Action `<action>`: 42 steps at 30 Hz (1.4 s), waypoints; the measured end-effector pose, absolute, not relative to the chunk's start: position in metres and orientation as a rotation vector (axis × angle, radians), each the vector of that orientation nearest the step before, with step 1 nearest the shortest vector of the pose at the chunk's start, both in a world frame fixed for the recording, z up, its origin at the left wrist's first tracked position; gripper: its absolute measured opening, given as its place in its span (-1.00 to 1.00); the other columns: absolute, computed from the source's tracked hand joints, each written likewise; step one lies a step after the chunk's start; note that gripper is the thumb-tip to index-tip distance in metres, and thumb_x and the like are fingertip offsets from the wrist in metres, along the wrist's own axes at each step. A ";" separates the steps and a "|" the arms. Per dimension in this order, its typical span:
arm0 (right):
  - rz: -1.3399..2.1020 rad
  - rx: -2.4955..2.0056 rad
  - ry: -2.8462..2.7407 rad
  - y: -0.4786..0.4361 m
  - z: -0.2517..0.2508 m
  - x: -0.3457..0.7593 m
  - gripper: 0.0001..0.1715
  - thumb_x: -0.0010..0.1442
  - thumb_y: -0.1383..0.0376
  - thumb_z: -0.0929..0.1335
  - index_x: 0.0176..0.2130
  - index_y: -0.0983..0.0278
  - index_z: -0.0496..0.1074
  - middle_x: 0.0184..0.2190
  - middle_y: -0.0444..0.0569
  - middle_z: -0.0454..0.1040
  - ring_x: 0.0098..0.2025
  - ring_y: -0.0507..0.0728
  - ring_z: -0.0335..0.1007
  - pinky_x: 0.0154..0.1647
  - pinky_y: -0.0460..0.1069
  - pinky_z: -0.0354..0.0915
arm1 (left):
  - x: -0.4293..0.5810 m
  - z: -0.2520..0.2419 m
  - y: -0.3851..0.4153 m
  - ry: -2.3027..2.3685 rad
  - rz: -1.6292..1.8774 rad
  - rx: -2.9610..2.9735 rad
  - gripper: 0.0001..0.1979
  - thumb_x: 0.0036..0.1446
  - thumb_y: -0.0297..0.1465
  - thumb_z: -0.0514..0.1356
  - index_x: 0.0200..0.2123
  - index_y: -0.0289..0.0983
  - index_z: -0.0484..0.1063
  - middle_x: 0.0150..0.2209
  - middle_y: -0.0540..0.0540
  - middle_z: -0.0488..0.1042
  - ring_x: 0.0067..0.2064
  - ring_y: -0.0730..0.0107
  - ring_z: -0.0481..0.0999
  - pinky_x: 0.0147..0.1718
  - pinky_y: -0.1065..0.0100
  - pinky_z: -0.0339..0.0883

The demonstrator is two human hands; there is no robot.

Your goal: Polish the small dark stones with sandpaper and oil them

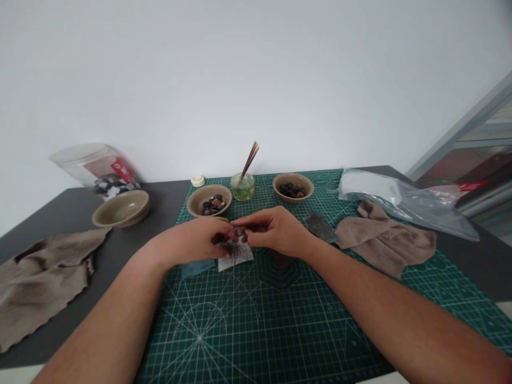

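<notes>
My left hand (200, 240) and my right hand (276, 230) meet over the green cutting mat (280, 320). Both pinch a small dark stone (239, 231) between their fingertips. Just below them a small pale sheet (237, 256), smudged dark, lies on the mat. A bluish piece (196, 268) peeks out under my left wrist. Behind the hands stand two tan bowls of dark pebbles, one on the left (209, 199) and one on the right (293, 186).
A glass jar with sticks (243, 185) stands between the bowls. Stacked tan bowls (122, 209) and a tipped plastic jar (96, 168) sit far left. Brown cloths lie at left (40, 277) and right (384, 240). A dark sheet (320, 226), plastic bag (400, 200).
</notes>
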State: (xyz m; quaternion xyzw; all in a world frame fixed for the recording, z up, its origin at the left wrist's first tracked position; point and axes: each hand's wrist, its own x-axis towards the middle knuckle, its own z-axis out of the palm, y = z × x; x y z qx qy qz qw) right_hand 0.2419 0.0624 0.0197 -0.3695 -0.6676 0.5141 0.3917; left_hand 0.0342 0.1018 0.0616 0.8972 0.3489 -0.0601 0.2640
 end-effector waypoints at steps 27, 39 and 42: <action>0.473 -1.106 -2.661 0.053 0.022 0.223 -0.91 0.19 0.36 0.41 -0.26 0.29 0.57 -0.26 -0.01 0.60 -0.16 0.14 0.49 -0.09 -0.01 0.30 | 0.030 0.052 0.102 1.107 -0.222 2.362 -0.85 -0.02 -0.37 0.27 -0.32 -0.19 0.41 -0.35 0.03 0.51 -0.31 0.33 0.44 -0.45 0.36 0.10; 0.460 -1.191 -2.686 0.053 0.026 0.230 -0.91 0.15 0.38 0.42 -0.28 0.27 0.58 -0.30 -0.02 0.60 -0.20 0.15 0.50 -0.17 -0.02 0.30 | 0.030 0.057 0.098 1.047 -0.225 2.392 -0.73 -0.01 -0.43 0.24 -0.18 -0.11 0.44 -0.27 0.02 0.55 -0.25 0.28 0.48 -0.38 0.36 0.17; 0.425 -1.211 -2.692 0.054 0.026 0.233 -0.90 0.17 0.38 0.40 -0.29 0.29 0.57 -0.30 0.00 0.60 -0.17 0.17 0.49 -0.15 0.00 0.29 | 0.030 0.057 0.097 1.069 -0.255 2.400 -0.77 0.00 -0.42 0.24 -0.21 -0.12 0.45 -0.26 0.02 0.55 -0.25 0.28 0.48 -0.37 0.35 0.18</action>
